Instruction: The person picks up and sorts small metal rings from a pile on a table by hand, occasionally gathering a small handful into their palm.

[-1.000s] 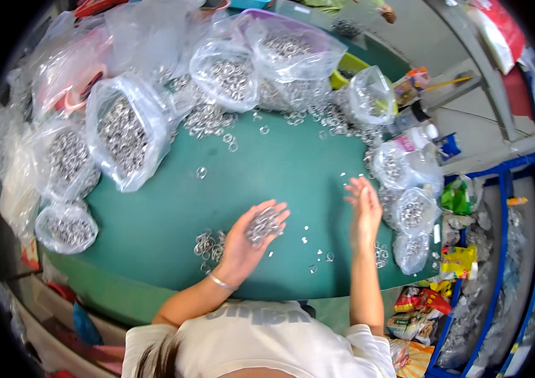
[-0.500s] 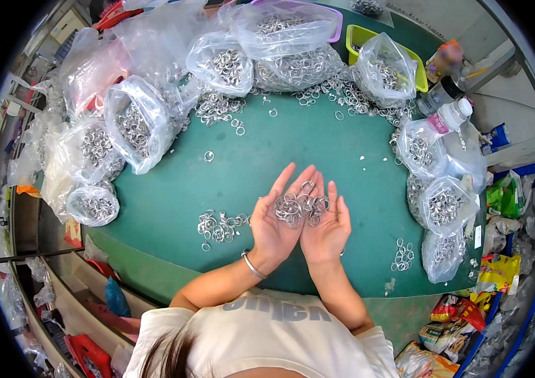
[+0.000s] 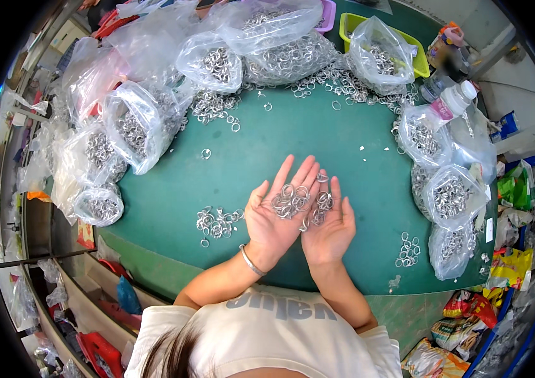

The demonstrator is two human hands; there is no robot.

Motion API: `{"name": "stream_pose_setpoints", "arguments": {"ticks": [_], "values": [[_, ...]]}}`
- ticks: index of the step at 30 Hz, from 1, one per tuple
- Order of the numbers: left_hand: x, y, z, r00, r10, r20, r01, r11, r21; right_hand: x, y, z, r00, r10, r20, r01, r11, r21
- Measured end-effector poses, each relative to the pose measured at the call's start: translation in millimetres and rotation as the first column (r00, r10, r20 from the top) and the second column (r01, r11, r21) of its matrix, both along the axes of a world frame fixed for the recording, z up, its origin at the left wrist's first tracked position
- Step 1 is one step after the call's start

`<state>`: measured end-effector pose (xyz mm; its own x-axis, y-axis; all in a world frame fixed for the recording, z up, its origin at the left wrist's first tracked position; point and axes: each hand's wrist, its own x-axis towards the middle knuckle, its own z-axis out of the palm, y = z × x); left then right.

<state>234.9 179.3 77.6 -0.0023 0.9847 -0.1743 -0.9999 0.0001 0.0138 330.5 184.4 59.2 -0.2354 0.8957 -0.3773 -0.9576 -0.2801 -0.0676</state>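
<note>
My left hand (image 3: 263, 225) and my right hand (image 3: 331, 238) lie side by side, palms up and slightly cupped, over the green table (image 3: 267, 135). The left palm carries a cluster of silver metal rings (image 3: 291, 200). A smaller bunch of rings (image 3: 323, 206) rests on the right palm and fingers, with one ring near the fingertips. Fingers of both hands are stretched out beneath the rings. To the left of my hands is a loose pile of rings (image 3: 219, 223); a smaller group of rings (image 3: 408, 249) lies off to the right.
Clear plastic bags of rings line the table: a left bag (image 3: 133, 126), a back bag (image 3: 289, 60), a right bag (image 3: 450, 196). A lime-green tray (image 3: 420, 62) stands at the back right. A white-capped bottle (image 3: 454, 101) leans near the right bags.
My hands have parted slightly at the palms. The rings, earlier one heap across both, now sit as two groups, one on each hand.
</note>
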Motion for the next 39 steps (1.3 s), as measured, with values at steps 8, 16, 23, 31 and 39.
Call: {"name": "stream_pose_setpoints", "arguments": {"ticks": [8, 16, 23, 31, 39], "values": [[-6.1, -1.2, 2.8, 0.999, -0.027, 0.039, 0.026, 0.999, 0.023, -4.2, 2.7, 1.2, 0.999, -0.032, -0.027, 0.032, 0.999, -0.001], [-15.2, -3.5, -3.8, 0.998, 0.043, 0.050, -0.047, 0.995, 0.088, -15.4, 10.7, 0.6, 0.984, 0.181, 0.004, -0.161, 0.882, -0.443], [-30.4, -5.9, 2.1, 0.969, 0.025, -0.244, -0.045, 0.996, -0.076, 6.7, 2.5, -13.6, 0.837, 0.234, 0.494, -0.365, 0.912, 0.187], [-41.2, -16.6, 1.8, 0.968, -0.188, -0.165, 0.158, 0.971, -0.180, -5.2, 11.4, 44.2, -0.040, -0.585, 0.810, -0.880, 0.405, 0.249], [-50.5, -26.3, -19.6, 0.968, -0.204, -0.145, 0.181, 0.971, -0.153, -17.7, 12.4, 44.7, -0.047, -0.596, 0.802, -0.830, 0.470, 0.300]]}}
